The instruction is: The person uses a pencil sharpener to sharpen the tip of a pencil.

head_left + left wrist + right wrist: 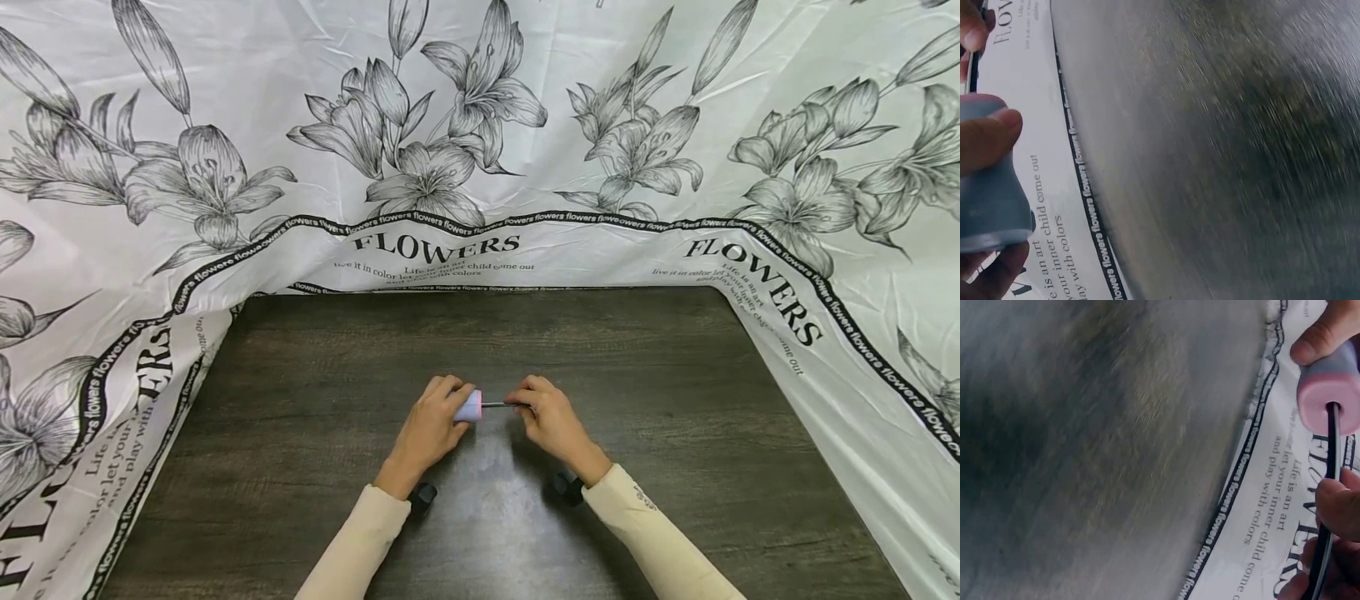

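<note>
A small tool with a blue-grey handle and pink end (468, 407) is held just above the dark wooden table (315, 392), near its middle. My left hand (433, 421) grips the handle (991, 194), thumb over its side. A thin dark metal rod (497, 405) sticks out of the pink end (1330, 394) toward the right. My right hand (546, 417) pinches that rod (1329, 487) between fingers and thumb. The rod's far tip is hidden inside the right hand.
A white plastic sheet printed with black lilies and "FLOWERS" lettering (480, 150) rises behind the table and drapes over both sides (825, 333). Cream sleeves (360, 542) cover both forearms. A black wrist-camera mount (422, 497) sits under each wrist.
</note>
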Demonstrator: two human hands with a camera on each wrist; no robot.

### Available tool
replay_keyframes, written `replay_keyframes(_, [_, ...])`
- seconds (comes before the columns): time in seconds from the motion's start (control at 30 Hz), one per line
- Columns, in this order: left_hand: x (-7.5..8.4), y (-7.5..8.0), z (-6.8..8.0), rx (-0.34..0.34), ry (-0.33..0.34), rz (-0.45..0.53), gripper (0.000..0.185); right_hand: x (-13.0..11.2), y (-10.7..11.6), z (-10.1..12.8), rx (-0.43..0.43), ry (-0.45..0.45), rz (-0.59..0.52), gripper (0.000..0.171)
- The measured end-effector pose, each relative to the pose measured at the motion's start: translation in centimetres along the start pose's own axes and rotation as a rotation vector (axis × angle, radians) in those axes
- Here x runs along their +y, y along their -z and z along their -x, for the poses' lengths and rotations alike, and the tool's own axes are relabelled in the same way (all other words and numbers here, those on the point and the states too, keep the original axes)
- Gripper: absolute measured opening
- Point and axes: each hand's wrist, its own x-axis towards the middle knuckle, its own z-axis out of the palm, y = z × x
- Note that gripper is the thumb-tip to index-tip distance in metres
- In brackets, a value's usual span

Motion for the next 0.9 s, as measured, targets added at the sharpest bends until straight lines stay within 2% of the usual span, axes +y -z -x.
replay_keyframes(0.1, [-0.2, 0.1, 0.0, -0.029, 0.024, 0.025, 0.052, 0.1, 0.0, -0.1, -0.014, 0.006, 0.013, 0.020])
replay_keyframes(0.2, [-0.6, 0.7, 0.1, -0.101, 0.105, 0.130, 0.053, 0.2, 0.2, -0.2, -0.026, 0.037, 0.029, 0.020])
replay_keyframes(0.37, [-1.9, 2.3, 0.0, -0.234, 0.332, 0.443, 0.056, 0.7, 0.5, -0.2, 0.048, 0.197, 0.100, 0.025])
replay_keyframes(0.47, [-2.8, 3.0, -0.1, -0.313, 0.424, 0.627, 0.049, 1.1, 0.5, -0.2, 0.131, 0.311, 0.158, 0.025])
replay_keyframes(0.63, [-3.9, 3.3, -0.1, -0.496, 0.463, 0.935, 0.038, 1.3, 0.4, -0.4, 0.252, 0.466, 0.231, 0.009])
replay_keyframes(0.7, [-4.2, 3.3, -0.1, -0.560, 0.486, 1.051, 0.039, 1.2, 0.3, -0.5, 0.288, 0.517, 0.260, 0.012])
replay_keyframes(0.8, [-4.3, 3.4, -0.2, -0.593, 0.529, 1.165, 0.042, 1.3, 0.1, -0.6, 0.314, 0.566, 0.284, 0.020])
replay_keyframes(0.9, [-4.1, 3.4, -0.5, -0.594, 0.544, 1.191, 0.043, 1.3, 0.2, -0.6, 0.306, 0.571, 0.276, 0.021])
